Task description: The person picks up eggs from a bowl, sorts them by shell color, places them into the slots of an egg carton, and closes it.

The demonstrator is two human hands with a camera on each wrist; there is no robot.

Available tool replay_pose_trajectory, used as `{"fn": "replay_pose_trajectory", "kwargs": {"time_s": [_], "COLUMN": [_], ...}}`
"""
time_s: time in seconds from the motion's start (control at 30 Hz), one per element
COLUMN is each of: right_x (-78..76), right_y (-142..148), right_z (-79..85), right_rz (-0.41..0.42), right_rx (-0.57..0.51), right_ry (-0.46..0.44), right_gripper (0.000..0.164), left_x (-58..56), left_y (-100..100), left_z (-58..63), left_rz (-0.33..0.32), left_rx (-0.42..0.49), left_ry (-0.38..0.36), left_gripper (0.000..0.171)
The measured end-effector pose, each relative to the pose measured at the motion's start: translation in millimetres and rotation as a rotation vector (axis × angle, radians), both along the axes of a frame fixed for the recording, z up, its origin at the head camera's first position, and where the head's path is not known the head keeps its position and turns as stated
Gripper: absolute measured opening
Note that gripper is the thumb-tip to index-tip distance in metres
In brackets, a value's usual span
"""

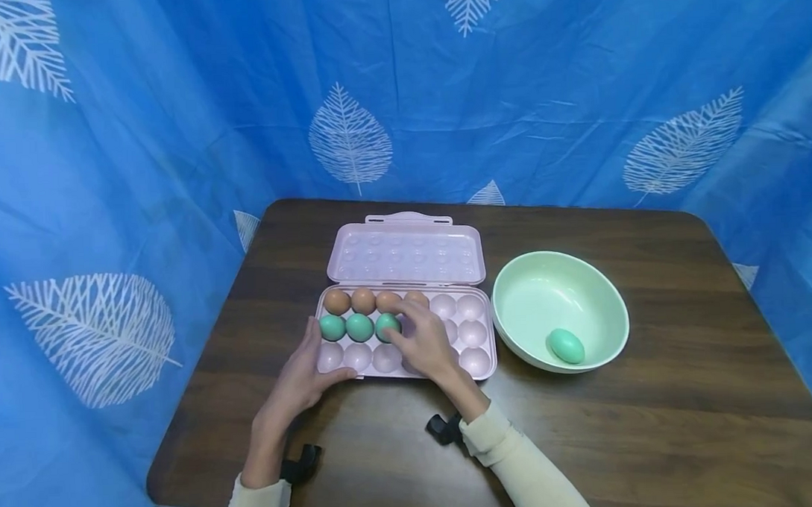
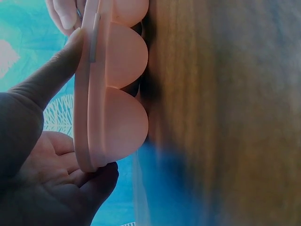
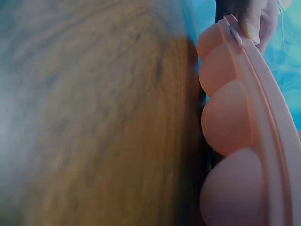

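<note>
A pink plastic egg carton (image 1: 475, 361) lies on the table with its lid (image 1: 406, 253) folded back. Several brown eggs (image 1: 364, 300) fill the left part of its back row. In the middle row sit two green eggs (image 1: 359, 327), and to their right my right hand (image 1: 424, 341) pinches a third green egg (image 1: 386, 326) at its cup. My left hand (image 1: 306, 372) grips the carton's front left corner, thumb along the front edge and fingers round the left end. From below, the left wrist view shows that hand (image 2: 51, 155) around the carton's rim (image 2: 82, 117).
Right of the carton stands a pale green bowl (image 1: 548, 271) with one green egg (image 1: 567, 345) in it. Its rim is close to the carton's right end. Both rest on a dark wooden table (image 1: 693, 393); a blue leaf-patterned curtain (image 1: 509, 115) hangs behind and at the sides.
</note>
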State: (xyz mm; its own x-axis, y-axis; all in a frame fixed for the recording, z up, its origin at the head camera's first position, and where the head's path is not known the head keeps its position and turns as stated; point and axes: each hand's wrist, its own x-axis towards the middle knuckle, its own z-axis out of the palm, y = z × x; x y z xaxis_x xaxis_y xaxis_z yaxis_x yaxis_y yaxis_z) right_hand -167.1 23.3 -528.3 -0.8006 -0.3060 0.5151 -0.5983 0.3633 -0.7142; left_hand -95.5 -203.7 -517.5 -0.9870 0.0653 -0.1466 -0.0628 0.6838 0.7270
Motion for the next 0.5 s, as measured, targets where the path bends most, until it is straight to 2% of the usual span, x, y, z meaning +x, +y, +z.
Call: {"fn": "replay_pose_trajectory", "kwargs": {"time_s": [0.2, 0.4, 0.5], "right_x": [4.7, 10.9, 12.5], "right_y": [7.6, 26.6, 39.3], "right_z": [4.7, 9.9, 13.2], "right_rz": [-0.006, -0.008, -0.056], "right_rx": [0.010, -0.082, -0.100], "right_ry": [0.023, 0.032, 0.049], "right_gripper": [0.037, 0.044, 0.044], "left_x": [0.3, -0.3, -0.4], "left_y": [0.4, 2.3, 2.6], "left_z": [0.0, 1.2, 1.9], "left_rz": [0.014, 0.007, 0.005], "left_rx": [-0.003, 0.004, 0.004], "left_ry": [-0.016, -0.012, -0.012], "left_gripper": [0.121, 0.121, 0.122]}}
